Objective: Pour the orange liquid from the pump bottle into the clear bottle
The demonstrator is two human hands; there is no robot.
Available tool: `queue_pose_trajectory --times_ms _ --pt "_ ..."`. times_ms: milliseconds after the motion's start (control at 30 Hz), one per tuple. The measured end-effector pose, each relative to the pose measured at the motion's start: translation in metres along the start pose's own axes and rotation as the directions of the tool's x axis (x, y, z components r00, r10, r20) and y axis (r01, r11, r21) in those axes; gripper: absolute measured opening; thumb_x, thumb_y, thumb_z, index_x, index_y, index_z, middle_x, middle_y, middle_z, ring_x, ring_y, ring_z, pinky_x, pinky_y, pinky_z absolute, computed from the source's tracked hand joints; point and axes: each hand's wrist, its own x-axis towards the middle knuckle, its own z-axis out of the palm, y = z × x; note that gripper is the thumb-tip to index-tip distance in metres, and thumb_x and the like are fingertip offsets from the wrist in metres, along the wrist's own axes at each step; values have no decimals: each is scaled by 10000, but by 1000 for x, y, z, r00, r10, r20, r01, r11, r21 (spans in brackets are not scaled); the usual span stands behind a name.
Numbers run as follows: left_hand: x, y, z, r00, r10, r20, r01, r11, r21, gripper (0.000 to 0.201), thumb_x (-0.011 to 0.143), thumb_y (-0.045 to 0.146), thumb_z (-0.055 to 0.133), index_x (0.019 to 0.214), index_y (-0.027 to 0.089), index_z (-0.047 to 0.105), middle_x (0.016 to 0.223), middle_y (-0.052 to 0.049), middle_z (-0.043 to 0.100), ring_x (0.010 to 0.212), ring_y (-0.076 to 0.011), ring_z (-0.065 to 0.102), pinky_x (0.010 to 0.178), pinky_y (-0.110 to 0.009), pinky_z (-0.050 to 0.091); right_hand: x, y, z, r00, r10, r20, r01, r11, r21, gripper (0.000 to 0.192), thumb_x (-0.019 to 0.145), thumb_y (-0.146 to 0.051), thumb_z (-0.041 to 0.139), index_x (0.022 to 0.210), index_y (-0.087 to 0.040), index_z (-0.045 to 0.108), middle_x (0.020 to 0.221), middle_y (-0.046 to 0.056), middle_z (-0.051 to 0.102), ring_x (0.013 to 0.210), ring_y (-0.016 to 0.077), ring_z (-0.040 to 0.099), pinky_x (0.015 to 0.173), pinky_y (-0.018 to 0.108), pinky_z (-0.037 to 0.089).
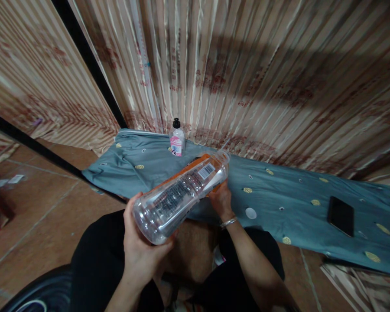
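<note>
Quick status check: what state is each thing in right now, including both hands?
left hand: gripping the base of the clear bottle
right hand: holding the bottle near its neck
clear bottle: tilted almost flat, neck pointing away, held off the cloth; orange part near its neck
small pump bottle: upright on the cloth, cap on
phone: lying flat, screen dark
blue-green cloth: spread out flat

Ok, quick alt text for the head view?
Both hands hold a clear plastic bottle tilted sideways: left hand at its base, right hand near the cap. Behind, a small pump bottle and dark phone lie on teal cloth.
</note>
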Motion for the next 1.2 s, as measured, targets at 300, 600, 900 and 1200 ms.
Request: queue_pose_trajectory --times_ms 300,600,900,1200 --pt "-1 0 1 1000 -8 -10 8 1000 -24 999 540 314 947 1451 225 548 1351 -103 660 1189 -313 709 1021 -421 595 -1 -4 -3 1000 -7 2 6 997 71 814 810 -420 736 1515 -126 456 1308 236 755 1191 361 751 1015 561 622" --pt "0 -5 -3 1000 -5 28 6 1000 -28 1025 535 312 952 1464 229 527 1354 -108 659 1204 -324 709 1045 -440 586 -1 -3 -2 1000 8 2 -8 999 46 802 794 -372 736 1504 -102 477 1264 245 768 1162 375 761 986 555 639" --pt "-1 1 1 1000 -9 3 9 1000 -27 983 560 314 932 1457 232 540 1370 -102 654 1222 -313 700 1023 -409 598 -1 -5 -3 1000 6 9 -6 999 48 811 796 -371 743 1516 -123 464 1259 235 774 1142 373 768 958 555 648" --pt "-1 2 1 1000 -5 4 6 999 -38 986 549 316 945 1446 221 546 1345 -103 665 1203 -314 709 1029 -410 595 -2 -3 -2 1000 25 12 -25 1000 19 801 812 -400 724 1505 -96 463 1239 243 775 1156 386 761 976 567 640"
